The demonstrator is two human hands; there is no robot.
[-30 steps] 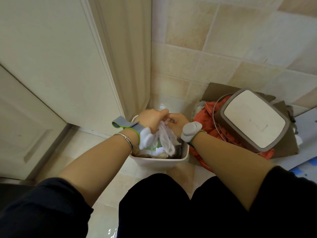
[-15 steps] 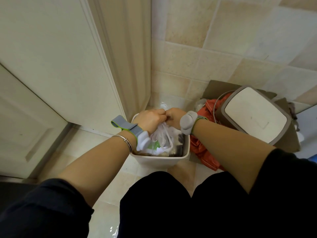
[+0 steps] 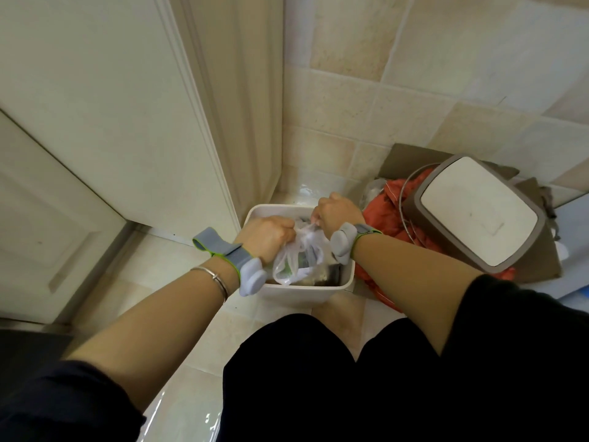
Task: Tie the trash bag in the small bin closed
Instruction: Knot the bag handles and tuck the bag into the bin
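A small white bin stands on the tiled floor in the corner by the door frame. Inside it sits a clear trash bag with rubbish showing through. My left hand is clenched on the bag's gathered top at the left. My right hand grips another strand of the bag's top at the right, and the plastic is stretched between the two fists. Both wrists carry grey bands with a white sensor. The bag's lower part is hidden by the bin wall.
A brown bin lid with a white panel leans on orange cloth and cardboard at the right. A cream door and its frame rise at the left, a tiled wall behind. My dark-clothed knees fill the foreground.
My two fists were pressed together over the bag. Now they have drawn apart, the right hand moving back and right, pulling the bag's top taut between them.
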